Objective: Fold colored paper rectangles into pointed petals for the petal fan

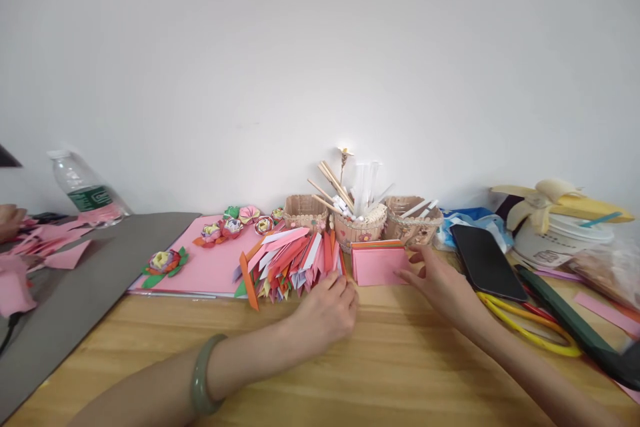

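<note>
On the wooden table lies a pile of folded paper strips [295,260] in pink, orange, white and green. My left hand [333,307], with a green bangle on its wrist, rests at the right front edge of this pile. Its fingers are curled together, and what they hold, if anything, is hidden. Just to the right is a stack of rectangular papers [379,264], pink on top with orange behind. My right hand [433,280] touches the stack's right edge, its thumb and fingers apart.
Behind the papers stand woven baskets [361,230] with sticks. Paper flowers [165,263] lie on pink sheets [195,273] to the left. At right are a black phone [487,260], yellow-handled scissors [530,327], a green tool [575,320] and a banana peel [543,203] on a tub. Another person's hand [10,220] shows far left.
</note>
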Demonstrator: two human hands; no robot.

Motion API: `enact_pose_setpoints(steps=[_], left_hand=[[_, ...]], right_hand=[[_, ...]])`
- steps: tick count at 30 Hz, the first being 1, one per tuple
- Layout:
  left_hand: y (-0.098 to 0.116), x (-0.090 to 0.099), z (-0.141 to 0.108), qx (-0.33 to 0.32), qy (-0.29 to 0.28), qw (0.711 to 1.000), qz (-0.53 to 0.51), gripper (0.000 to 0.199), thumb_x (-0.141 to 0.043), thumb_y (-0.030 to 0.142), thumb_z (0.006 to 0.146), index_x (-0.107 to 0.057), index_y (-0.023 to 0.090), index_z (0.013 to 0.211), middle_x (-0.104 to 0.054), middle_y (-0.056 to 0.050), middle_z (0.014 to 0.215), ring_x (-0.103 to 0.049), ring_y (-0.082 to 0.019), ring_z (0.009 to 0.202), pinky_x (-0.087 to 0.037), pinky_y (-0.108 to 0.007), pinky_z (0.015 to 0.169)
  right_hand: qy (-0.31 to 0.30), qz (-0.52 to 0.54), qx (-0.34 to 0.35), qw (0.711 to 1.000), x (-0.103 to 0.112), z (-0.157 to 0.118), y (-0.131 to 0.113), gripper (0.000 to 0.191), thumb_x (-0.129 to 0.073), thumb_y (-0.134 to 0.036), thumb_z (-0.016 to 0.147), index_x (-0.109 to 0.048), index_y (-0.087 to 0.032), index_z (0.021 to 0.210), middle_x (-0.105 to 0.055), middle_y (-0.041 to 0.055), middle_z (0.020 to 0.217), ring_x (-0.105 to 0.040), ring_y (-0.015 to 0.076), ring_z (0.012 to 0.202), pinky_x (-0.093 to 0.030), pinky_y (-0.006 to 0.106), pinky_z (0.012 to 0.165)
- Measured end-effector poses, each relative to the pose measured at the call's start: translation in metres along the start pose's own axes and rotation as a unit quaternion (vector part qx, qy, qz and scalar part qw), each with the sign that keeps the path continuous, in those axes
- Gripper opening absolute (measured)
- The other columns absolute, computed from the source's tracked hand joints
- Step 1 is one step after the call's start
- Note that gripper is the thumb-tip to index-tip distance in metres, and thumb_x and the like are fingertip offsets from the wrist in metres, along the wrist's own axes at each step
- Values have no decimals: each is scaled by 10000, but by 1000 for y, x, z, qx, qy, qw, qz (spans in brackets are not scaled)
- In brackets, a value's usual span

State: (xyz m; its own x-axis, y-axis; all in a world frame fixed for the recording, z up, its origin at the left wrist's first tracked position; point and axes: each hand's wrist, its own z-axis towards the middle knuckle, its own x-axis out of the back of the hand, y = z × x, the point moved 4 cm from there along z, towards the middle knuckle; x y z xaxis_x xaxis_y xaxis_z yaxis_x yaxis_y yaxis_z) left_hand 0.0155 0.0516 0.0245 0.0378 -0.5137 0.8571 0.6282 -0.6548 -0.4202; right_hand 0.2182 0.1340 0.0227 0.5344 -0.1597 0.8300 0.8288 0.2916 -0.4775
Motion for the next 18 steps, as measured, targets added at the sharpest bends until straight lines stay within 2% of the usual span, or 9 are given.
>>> enact_pose_setpoints(steps=[3, 5, 8, 11, 13, 16, 18], left_hand=[[-4, -5, -4, 29, -17, 999, 10, 196, -562, 76, 847, -607, -4, 1020, -677, -188, 976, -628, -249, 926, -455, -387, 849], [-4, -4, -5, 33, -15, 999, 4, 184, -562, 78, 846, -607, 6, 1009, -676, -182, 968, -624, -247, 930, -459, -383, 847], [-1, -1, -4, 19, 7, 1000, -20, 151, -559, 103, 853, -602, 47, 987, -670, -142, 952, -612, -234, 943, -475, -358, 827], [2, 1, -2, 6, 45, 998, -46, 112, -525, 109, 871, -593, 80, 954, -660, -95, 873, -616, -198, 875, -499, -310, 747], [2, 2, -2, 8, 78, 995, -57, 122, -491, 101, 882, -594, 84, 945, -656, -86, 847, -619, -186, 829, -507, -291, 699], [-1, 7, -3, 18, 131, 989, -66, 168, -441, 101, 903, -600, 93, 960, -663, -83, 877, -624, -178, 809, -517, -285, 679], [-3, 15, -4, 26, 162, 984, -69, 190, -423, 111, 921, -597, 105, 999, -667, -80, 939, -625, -173, 839, -522, -287, 697]], right_hand=[[-8, -11, 8, 1000, -3, 4, -1, 311, -537, -393, 802, -532, -193, 1041, -657, 21, 734, -632, 209, 631, -427, 292, 546], [-8, -20, 10, 1000, -4, 5, -1, 259, -525, -371, 811, -544, -199, 1004, -647, 0, 674, -630, 201, 603, -423, 283, 535], [1, -40, 13, 999, -1, 5, -1, 218, -508, -350, 823, -567, -215, 983, -687, 14, 717, -654, 209, 632, -434, 287, 548], [17, -67, 27, 997, 4, 3, 1, 207, -479, -343, 846, -598, -240, 980, -729, 37, 810, -682, 237, 701, -444, 299, 562], [31, -87, 41, 995, 8, 1, 2, 218, -460, -346, 859, -621, -252, 972, -737, 40, 809, -685, 250, 672, -432, 300, 534], [65, -113, 63, 989, 16, -4, 1, 251, -439, -364, 874, -655, -245, 917, -725, 54, 706, -658, 255, 552, -399, 301, 474], [92, -114, 90, 985, 22, -8, -2, 294, -409, -377, 902, -667, -236, 900, -733, 80, 784, -674, 259, 639, -432, 312, 516]])
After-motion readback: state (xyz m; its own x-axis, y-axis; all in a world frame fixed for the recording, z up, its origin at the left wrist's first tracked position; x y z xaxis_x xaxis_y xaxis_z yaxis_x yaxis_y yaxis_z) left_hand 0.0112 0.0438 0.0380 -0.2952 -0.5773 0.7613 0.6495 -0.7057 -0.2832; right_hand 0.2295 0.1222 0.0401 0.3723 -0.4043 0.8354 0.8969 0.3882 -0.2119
